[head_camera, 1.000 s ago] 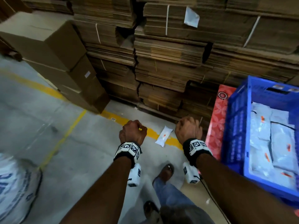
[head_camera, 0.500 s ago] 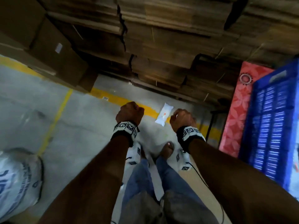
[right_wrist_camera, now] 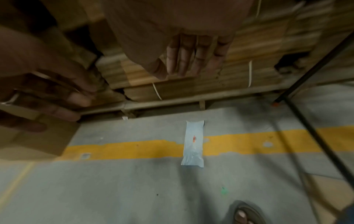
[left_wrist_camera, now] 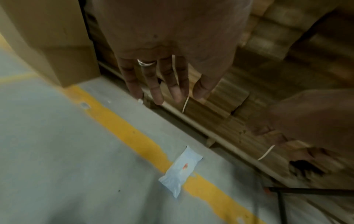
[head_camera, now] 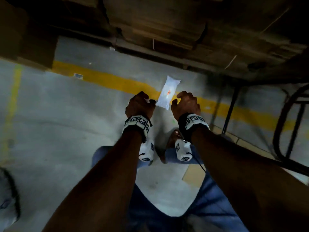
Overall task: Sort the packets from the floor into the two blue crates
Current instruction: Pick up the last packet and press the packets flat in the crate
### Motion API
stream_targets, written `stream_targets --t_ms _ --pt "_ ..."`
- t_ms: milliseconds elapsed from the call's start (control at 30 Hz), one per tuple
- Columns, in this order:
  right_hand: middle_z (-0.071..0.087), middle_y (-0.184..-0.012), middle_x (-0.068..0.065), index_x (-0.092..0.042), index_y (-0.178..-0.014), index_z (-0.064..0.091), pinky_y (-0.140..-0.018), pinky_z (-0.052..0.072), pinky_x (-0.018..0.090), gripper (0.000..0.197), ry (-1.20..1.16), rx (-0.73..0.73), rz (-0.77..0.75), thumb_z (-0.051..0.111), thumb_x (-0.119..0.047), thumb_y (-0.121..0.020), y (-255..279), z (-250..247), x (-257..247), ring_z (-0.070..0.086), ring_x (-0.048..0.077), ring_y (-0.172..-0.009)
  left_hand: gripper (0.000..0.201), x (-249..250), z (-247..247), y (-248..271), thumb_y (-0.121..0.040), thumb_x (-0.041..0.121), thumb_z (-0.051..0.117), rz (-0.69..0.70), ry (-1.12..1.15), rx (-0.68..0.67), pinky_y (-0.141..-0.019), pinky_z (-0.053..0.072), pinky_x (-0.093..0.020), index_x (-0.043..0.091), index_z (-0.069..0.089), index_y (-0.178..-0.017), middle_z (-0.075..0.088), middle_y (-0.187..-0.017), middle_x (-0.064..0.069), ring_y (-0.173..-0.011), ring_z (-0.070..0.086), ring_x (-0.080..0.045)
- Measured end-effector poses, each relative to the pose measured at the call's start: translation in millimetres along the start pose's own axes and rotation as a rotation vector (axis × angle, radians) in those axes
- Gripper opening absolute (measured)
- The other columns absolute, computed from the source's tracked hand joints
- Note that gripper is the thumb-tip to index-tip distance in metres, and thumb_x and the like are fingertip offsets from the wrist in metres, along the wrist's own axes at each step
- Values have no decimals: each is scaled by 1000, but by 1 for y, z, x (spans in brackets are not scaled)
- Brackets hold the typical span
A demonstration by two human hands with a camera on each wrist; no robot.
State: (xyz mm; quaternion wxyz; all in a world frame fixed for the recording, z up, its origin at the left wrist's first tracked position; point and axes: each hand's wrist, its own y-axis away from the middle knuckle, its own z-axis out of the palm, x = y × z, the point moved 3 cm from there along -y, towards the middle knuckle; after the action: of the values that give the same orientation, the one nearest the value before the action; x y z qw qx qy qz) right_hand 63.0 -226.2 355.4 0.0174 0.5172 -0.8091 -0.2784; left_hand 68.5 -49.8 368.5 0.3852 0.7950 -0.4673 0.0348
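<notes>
We're mid-reach for the packet [head_camera: 169, 94] lying flat across the yellow floor line [right_wrist_camera: 134, 149], just ahead of and between our hands. Left hand [head_camera: 140, 107] and right hand [head_camera: 185, 104] hover side by side, fingers loose, nothing held. Next we probably drop lower and pinch it. Crates aren't in view, so we'd have to turn.

We're in dim light, cardboard stacks [head_camera: 150, 22] at twelve o'clock nearly black, motion blur smearing both wrist views' edges.
</notes>
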Motion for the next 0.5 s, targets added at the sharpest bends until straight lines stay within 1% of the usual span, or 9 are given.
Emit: stream_targets --t_ms 67,133,233,300,367,433,500 --pt "51 -124 4 -21 -102 65 -89 49 42 21 -16 31 21 59 -32 -85 -30 50 12 44 32 -120 24 -20 45 -37 -83 41 65 18 -10 -2 -84 54 -38 26 68 -103 69 -109 3 -101 65 -27" --pt "44 -132 3 -20 -102 66 -89 51 44 23 -5 32 28 59 -33 -85 -66 100 25 35 32 -129 29 -40 90 -79 -83 41 66 34 -8 -19 -88 52 -38 28 68 -109 66 -117 2 -105 64 -27" --pt "36 -141 4 -22 -114 61 -93 48 46 30 17 44 51 59 -35 -87 -121 170 51 25 31 -137 40 -70 163 -139 -83 40 70 72 -31 -60 -93 51 -38 30 63 -121 63 -124 1 -113 60 -26" --pt "35 -144 4 -23 -122 57 -96 46 47 35 2 53 49 57 -33 -88 -159 210 69 24 29 -138 52 -87 211 -180 -81 40 73 95 -54 -106 -97 49 -40 30 57 -129 62 -128 1 -119 58 -25" --pt "37 -144 6 -23 -128 54 -99 44 47 39 -65 68 42 55 -31 -90 -195 248 86 26 29 -138 62 -102 257 -217 -79 43 76 103 -53 -175 -101 47 -43 28 52 -135 59 -133 -1 -123 56 -26" --pt "38 -147 7 -21 -136 49 -105 40 44 45 -104 83 -6 53 -27 -92 -225 283 104 27 29 -139 78 -112 303 -248 -78 53 74 100 -115 -248 -107 40 -47 24 42 -144 48 -144 -5 -132 48 -30" --pt "31 -155 8 -20 -146 39 -112 32 41 55 -77 73 -105 51 -23 -93 -249 309 118 23 29 -143 95 -117 338 -267 -78 64 69 90 -195 -262 -111 34 -49 19 28 -151 35 -152 -10 -139 36 -33"
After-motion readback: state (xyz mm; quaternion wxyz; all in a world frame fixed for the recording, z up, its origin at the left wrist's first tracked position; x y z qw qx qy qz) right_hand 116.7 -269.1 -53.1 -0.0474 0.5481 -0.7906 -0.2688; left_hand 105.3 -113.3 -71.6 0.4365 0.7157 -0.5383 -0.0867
